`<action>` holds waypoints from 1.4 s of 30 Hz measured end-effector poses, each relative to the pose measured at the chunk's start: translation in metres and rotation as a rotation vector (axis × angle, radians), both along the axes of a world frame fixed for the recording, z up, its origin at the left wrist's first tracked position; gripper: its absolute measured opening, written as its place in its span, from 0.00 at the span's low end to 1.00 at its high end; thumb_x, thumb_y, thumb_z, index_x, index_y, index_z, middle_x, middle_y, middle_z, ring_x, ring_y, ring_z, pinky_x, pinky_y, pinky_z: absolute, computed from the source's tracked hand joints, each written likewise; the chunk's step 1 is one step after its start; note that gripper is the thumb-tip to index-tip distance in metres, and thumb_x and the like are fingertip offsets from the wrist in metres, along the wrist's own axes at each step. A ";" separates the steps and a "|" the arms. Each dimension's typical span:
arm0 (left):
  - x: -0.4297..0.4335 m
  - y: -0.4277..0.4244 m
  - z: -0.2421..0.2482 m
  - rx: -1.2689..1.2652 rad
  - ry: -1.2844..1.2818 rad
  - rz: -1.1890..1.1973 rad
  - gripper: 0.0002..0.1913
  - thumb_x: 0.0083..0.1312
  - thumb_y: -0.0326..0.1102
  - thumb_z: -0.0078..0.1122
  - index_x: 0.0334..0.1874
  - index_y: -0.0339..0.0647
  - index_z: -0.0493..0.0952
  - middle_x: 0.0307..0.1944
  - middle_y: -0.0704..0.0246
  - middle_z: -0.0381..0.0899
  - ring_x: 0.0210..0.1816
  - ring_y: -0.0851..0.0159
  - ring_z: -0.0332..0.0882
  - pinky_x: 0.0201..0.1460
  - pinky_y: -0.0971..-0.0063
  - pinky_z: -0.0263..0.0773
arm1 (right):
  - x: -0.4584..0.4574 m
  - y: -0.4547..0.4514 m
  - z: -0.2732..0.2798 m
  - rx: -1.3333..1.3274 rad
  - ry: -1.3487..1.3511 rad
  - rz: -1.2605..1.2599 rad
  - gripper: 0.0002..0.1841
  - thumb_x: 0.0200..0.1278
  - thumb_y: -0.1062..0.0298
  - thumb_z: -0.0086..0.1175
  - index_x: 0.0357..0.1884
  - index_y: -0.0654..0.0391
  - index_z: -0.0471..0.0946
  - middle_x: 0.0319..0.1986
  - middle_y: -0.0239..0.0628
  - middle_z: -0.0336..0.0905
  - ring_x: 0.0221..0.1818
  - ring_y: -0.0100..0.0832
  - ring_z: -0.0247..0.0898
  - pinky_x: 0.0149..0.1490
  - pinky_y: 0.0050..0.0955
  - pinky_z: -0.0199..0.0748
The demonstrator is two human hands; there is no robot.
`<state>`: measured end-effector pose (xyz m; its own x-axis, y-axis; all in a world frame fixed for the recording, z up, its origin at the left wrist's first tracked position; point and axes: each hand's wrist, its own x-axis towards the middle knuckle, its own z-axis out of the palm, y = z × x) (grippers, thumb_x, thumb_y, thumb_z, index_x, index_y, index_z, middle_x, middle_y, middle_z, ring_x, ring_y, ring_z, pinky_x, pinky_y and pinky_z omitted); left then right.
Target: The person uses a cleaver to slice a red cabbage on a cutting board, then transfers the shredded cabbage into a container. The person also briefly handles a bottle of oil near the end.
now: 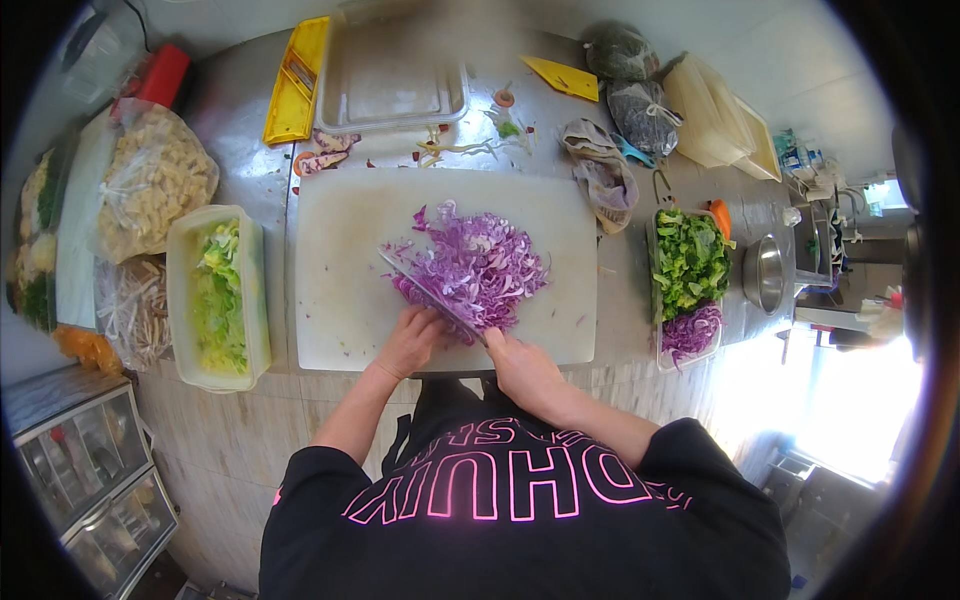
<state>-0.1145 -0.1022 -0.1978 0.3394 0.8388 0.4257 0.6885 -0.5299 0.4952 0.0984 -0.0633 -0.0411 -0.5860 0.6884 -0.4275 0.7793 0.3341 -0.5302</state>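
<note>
A heap of shredded red cabbage [484, 251] lies on the white cutting board [345, 217] in front of me. My right hand [525, 367] grips the handle of a kitchen knife [427, 294] at the board's near side. Its blade slants away to the left across the near-left part of the heap. On the near side of the blade, my left hand [411, 341] bends its fingers over red cabbage [405, 289], close to the steel. The fingertips are partly hidden.
Left stands a plastic tub [259, 315] of cut lettuce beside a bag of tan cubes [157, 176]. Right is a tray of broccoli [690, 259]. Behind the board are a clear container [394, 94], a yellow slicer [296, 82], a cloth [600, 172] and scattered scraps.
</note>
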 end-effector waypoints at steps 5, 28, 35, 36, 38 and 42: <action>0.002 -0.003 -0.001 -0.047 -0.007 0.027 0.20 0.48 0.25 0.54 0.47 0.43 0.77 0.50 0.66 0.75 0.53 0.53 0.69 0.57 0.65 0.67 | 0.002 -0.006 0.031 -0.040 -0.076 -0.004 0.13 0.58 0.75 0.45 0.45 0.62 0.62 0.37 0.54 0.77 0.38 0.56 0.76 0.40 0.49 0.73; 0.003 0.004 0.007 -0.045 -0.084 0.020 0.19 0.48 0.24 0.56 0.46 0.42 0.76 0.48 0.65 0.74 0.52 0.53 0.70 0.56 0.65 0.68 | -0.022 -0.006 -0.045 0.095 0.000 -0.052 0.12 0.58 0.76 0.44 0.44 0.60 0.63 0.34 0.51 0.77 0.35 0.54 0.77 0.38 0.49 0.74; 0.000 0.002 -0.002 -0.022 -0.068 0.034 0.18 0.48 0.23 0.58 0.44 0.41 0.76 0.48 0.64 0.75 0.51 0.53 0.70 0.56 0.64 0.68 | -0.009 -0.010 -0.001 0.006 -0.024 -0.066 0.12 0.56 0.77 0.44 0.44 0.61 0.63 0.36 0.53 0.77 0.36 0.56 0.76 0.39 0.49 0.74; 0.000 0.000 -0.003 -0.029 -0.081 0.035 0.18 0.48 0.23 0.58 0.44 0.41 0.76 0.48 0.64 0.75 0.51 0.53 0.71 0.56 0.64 0.68 | -0.007 -0.010 0.013 -0.014 -0.025 -0.068 0.12 0.56 0.77 0.44 0.44 0.62 0.63 0.36 0.54 0.77 0.37 0.56 0.76 0.40 0.49 0.74; 0.001 0.001 0.001 -0.037 -0.107 0.033 0.17 0.48 0.24 0.58 0.44 0.41 0.76 0.48 0.64 0.75 0.51 0.52 0.71 0.56 0.65 0.68 | -0.006 -0.008 0.030 -0.043 -0.070 -0.059 0.13 0.56 0.78 0.44 0.44 0.62 0.62 0.37 0.55 0.77 0.37 0.57 0.75 0.40 0.49 0.73; 0.002 0.002 0.008 -0.040 -0.111 0.024 0.14 0.52 0.23 0.59 0.42 0.39 0.76 0.46 0.63 0.75 0.51 0.53 0.70 0.55 0.64 0.69 | -0.012 -0.009 -0.016 0.015 0.009 -0.061 0.12 0.56 0.78 0.45 0.44 0.62 0.63 0.36 0.54 0.78 0.36 0.56 0.76 0.39 0.48 0.74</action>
